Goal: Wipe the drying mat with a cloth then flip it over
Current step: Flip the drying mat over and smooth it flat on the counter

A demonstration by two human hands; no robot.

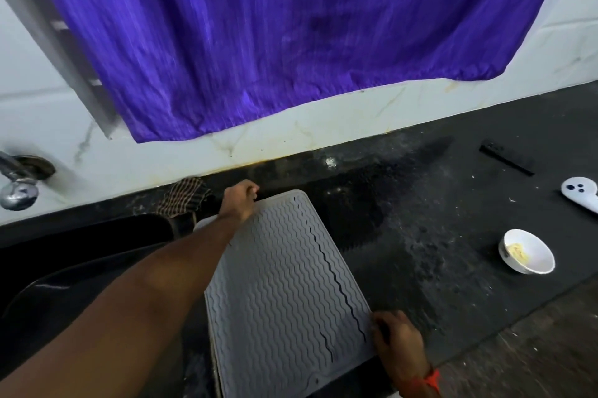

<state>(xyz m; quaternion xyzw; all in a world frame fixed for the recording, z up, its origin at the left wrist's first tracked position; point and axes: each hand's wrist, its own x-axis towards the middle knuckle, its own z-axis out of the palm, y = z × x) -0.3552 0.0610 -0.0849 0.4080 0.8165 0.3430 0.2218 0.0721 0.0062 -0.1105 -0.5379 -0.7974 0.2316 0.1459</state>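
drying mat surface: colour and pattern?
Grey silicone drying mat, covered in raised wavy zigzag ridges; head view, the only one.

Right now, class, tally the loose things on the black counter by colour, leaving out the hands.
Grey: 1, drying mat
White: 2, bowl and controller
Black: 1, comb-like bar
Brown checked: 1, cloth
Total: 5

A grey mat [284,284] ribbed in wavy lines lies on a speckled black counter [437,235], with a brown checked cloth [185,197] at ten o'clock, a white bowl [527,252] at three, and a purple curtain [275,35] at twelve.
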